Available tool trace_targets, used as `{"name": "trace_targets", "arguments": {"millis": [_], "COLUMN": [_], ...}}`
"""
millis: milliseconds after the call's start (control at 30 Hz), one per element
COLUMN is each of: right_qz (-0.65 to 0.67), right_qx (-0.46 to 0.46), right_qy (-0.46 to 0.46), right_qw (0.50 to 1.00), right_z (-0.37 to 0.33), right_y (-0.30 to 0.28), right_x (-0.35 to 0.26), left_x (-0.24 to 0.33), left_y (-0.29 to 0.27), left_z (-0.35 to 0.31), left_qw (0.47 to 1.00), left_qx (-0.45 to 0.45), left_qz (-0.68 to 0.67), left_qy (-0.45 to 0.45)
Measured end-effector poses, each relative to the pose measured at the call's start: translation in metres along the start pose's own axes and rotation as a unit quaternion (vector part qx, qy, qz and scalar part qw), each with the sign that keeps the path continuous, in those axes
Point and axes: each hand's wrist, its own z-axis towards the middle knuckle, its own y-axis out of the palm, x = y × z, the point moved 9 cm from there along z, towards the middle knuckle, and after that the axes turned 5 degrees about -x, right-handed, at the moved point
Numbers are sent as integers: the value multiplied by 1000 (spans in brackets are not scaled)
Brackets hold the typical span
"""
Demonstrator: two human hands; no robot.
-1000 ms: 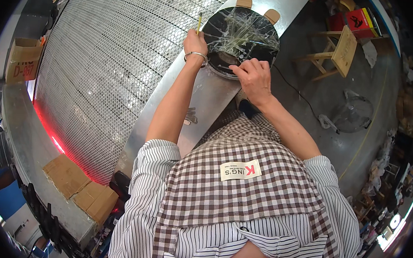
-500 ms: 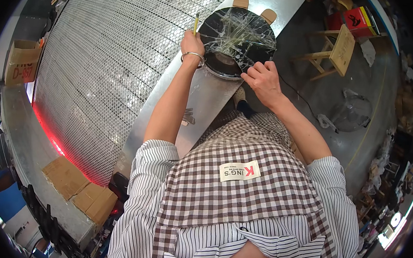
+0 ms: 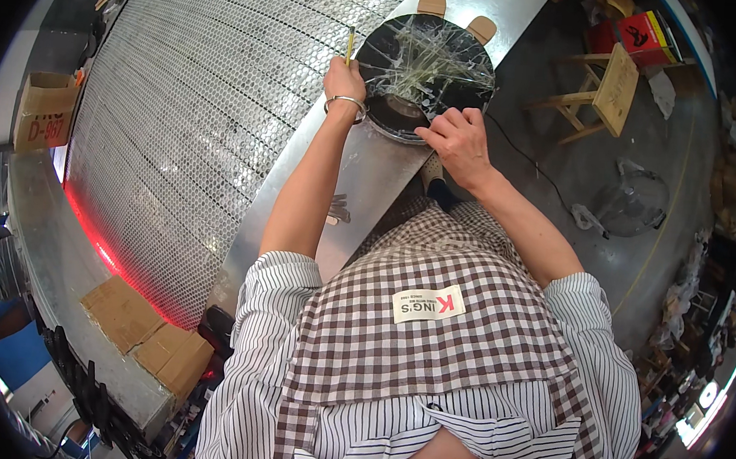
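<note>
A round black disc (image 3: 382, 48) sits on the metal strip in front of me, with a tangle of clear plastic strips (image 3: 426, 67) on top. Along its near side is a smaller dark round piece (image 3: 390, 114) with a pale rim. My left hand (image 3: 344, 81) is closed at the disc's left edge around a thin yellow stick-like tool (image 3: 350, 47), which points away from me and has a dark tip. At the near right edge, my right hand (image 3: 458, 144) is closed, thumb and forefinger pinched by the rim; whatever lies between them is too small to make out.
Left of the metal strip (image 3: 359, 171) spreads a wide metal mesh belt (image 3: 215, 91). Two tan rounded tabs (image 3: 431, 4) stick out beyond the disc. Small dark strips (image 3: 340, 208) lie near my left forearm. A wooden stool (image 3: 615, 89) and a clear plastic bag (image 3: 634, 201) are on the floor at right.
My right hand has shifted left along the near rim, fingers still pinched. My left hand and the yellow tool stay almost where they were.
</note>
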Motion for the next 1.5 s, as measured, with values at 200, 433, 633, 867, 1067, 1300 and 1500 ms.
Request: {"name": "trace_targets", "arguments": {"millis": [200,433,633,867,1067,1300,1500], "right_qz": [-12,3,25,18,26,20,32], "right_qx": [-9,3,20,-6,11,29,40], "right_qy": [-1,-7,11,5,1,3,18], "right_qw": [1000,1000,999,1000,1000,999,999], "right_z": [-6,-9,-8,-15,-12,-10,-10], "right_y": [-6,-1,2,-5,0,3,5], "right_x": [8,4,7,13,11,8,2], "left_x": [1,1,4,1,6,8,7], "left_y": [-1,-1,-1,-4,-5,-6,-8], "left_z": [-1,-1,-2,-2,-3,-1,-3], "left_qw": [1000,1000,1000,1000,1000,1000,1000], "left_qx": [-3,2,1,6,1,3,9], "left_qz": [-8,-15,-6,-11,6,3,9], "left_qy": [-3,-1,0,2,4,5,8]}}
